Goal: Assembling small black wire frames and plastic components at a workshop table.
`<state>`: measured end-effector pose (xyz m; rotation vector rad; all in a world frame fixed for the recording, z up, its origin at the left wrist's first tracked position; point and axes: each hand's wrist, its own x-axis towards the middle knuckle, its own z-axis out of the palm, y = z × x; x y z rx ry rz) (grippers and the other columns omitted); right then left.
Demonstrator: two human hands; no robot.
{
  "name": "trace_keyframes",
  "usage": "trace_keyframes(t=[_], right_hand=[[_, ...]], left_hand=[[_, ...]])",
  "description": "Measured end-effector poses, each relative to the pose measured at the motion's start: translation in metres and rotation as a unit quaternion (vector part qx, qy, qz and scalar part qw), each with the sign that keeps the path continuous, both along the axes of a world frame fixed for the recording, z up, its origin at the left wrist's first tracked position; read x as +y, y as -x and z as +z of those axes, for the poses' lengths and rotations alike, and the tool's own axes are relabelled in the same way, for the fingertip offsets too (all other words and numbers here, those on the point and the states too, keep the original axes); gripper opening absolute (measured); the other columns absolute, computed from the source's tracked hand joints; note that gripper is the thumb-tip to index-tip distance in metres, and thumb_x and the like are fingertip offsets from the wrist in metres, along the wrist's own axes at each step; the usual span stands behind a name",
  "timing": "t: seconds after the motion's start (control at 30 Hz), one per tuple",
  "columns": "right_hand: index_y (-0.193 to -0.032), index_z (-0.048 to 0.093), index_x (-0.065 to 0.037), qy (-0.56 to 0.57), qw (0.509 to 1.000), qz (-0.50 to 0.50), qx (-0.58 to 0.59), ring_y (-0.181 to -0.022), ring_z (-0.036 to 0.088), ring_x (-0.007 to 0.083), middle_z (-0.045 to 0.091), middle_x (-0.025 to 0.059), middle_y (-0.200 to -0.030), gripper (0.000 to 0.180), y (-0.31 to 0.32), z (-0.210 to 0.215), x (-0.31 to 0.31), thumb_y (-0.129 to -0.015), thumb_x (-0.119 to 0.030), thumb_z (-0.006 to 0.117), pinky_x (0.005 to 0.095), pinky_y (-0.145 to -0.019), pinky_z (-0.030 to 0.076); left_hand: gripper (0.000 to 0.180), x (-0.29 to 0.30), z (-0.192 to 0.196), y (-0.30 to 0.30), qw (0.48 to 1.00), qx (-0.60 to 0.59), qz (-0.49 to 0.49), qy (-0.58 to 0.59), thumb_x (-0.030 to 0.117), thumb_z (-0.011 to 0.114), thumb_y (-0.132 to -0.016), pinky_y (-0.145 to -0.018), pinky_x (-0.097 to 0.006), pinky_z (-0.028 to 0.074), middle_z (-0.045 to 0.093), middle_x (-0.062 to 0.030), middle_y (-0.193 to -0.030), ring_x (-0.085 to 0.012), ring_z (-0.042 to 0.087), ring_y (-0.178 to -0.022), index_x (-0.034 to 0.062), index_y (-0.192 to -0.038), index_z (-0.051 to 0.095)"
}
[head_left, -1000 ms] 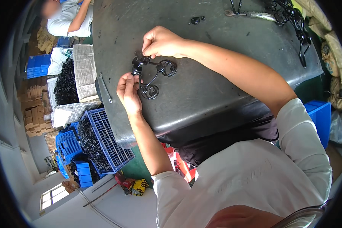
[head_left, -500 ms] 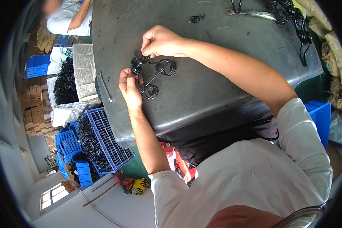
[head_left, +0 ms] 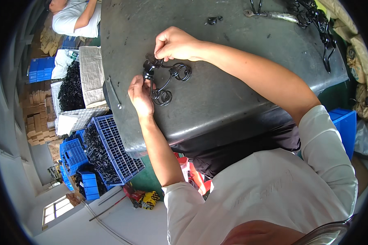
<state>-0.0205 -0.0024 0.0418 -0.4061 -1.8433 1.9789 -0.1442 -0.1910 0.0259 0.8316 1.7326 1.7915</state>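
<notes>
A black assembly of bent wire coils joined by a dark clamp-like fitting [head_left: 148, 71] is held just over the worktable [head_left: 229, 77], left of its middle. My left hand [head_left: 140, 97] is closed around its lower left side, thumb and fingers at the wire below the fitting. From above, my right hand [head_left: 175, 44] pinches at the fitting's top end; what exactly lies between those fingertips is hidden. Two coiled loops hang toward the right and the lower right of the fitting, apart from both palms.
A wrench [head_left: 114, 94] lies along the table's left edge, another wrench [head_left: 270, 15] at the far right beside piled black coiled parts [head_left: 315, 20]. Small black pieces [head_left: 212, 21] lie at the far middle. Blue crates [head_left: 120, 147] of black parts stand left; a person [head_left: 75, 20] sits beyond.
My left fingers have shifted slightly at the wire, and the fitting has tilted a little. Both hands keep nearly the same places.
</notes>
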Motion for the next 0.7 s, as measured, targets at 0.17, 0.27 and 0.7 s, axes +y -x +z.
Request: trace_keyframes(t=[0.17, 0.27, 0.7], right_hand=[[-0.079, 0.068, 0.000, -0.006, 1.000, 0.005, 0.002, -0.066, 0.062, 0.0108, 0.068, 0.0056, -0.078, 0.006, -0.0003, 0.0008, 0.0000, -0.079, -0.003, 0.072, 0.0253, -0.055, 0.046], [-0.079, 0.068, 0.000, -0.004, 1.000, 0.001, 0.006, -0.066, 0.062, 0.0108, 0.068, 0.0058, -0.077, 0.005, 0.0001, 0.0005, -0.0010, -0.079, -0.002, 0.072, 0.0255, -0.054, 0.046], [-0.078, 0.068, 0.002, -0.050, 0.998, -0.028, 0.006, -0.065, 0.062, 0.0129, 0.068, 0.0073, -0.076, 0.005, 0.0016, 0.0030, -0.0074, -0.078, -0.001, 0.072, 0.0283, -0.058, 0.049]], left_hand=[[0.019, -0.0003, 0.0014, 0.0004, 1.000, 0.002, -0.018, -0.008, 0.017, 0.049, -0.097, -0.061, -0.028, 0.043, 0.055, -0.0047, -0.076, -0.0148, 0.052, -0.064, 0.0006, -0.092, 0.057], [0.019, 0.0012, -0.0025, 0.0005, 0.999, -0.002, -0.023, -0.026, 0.016, 0.049, -0.096, -0.061, -0.027, 0.043, 0.055, -0.0046, -0.077, -0.0150, 0.052, -0.064, -0.0001, -0.094, 0.057], [0.023, -0.0017, -0.0040, -0.0006, 0.998, 0.050, -0.023, 0.008, 0.019, 0.049, -0.100, -0.060, -0.027, 0.039, 0.049, 0.0005, -0.073, -0.0094, 0.044, -0.065, 0.0047, -0.082, 0.054]])
